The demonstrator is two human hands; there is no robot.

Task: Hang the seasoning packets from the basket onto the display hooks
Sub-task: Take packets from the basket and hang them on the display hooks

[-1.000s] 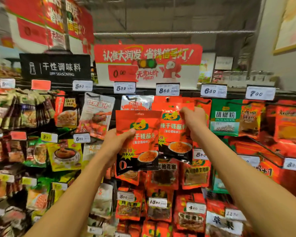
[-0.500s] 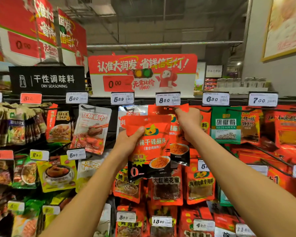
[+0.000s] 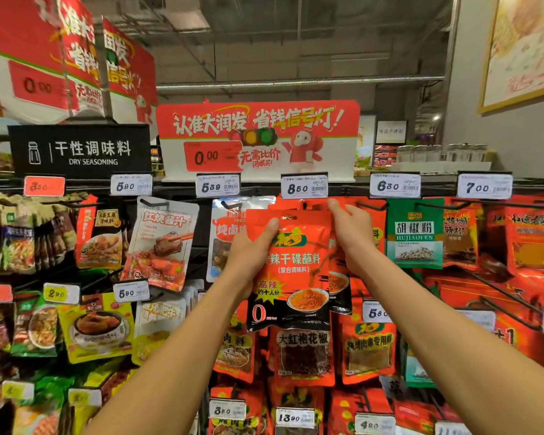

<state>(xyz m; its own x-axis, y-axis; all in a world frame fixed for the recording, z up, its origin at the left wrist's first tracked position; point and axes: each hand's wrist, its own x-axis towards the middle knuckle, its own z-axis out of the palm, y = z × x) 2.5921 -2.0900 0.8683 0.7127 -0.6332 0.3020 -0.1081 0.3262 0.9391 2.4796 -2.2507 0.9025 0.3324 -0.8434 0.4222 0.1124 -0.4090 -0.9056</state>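
Even, bright store light was noted across the promo sign (image 3: 258, 136). Left of it, hanging banners (image 3: 44, 58) were motion-blurred. Wide-angle bowing was seen toward the edges; glare was faint.

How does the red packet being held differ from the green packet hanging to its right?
The red packet is red-orange with a black bottom band; the green packet is green with white lettering. The red packet is gripped by the left hand in front of the display; the green packet hangs from a hook, untouched. The red packet looks larger, though it is nearer the camera. Both are flat seasoning pouches with a product picture.
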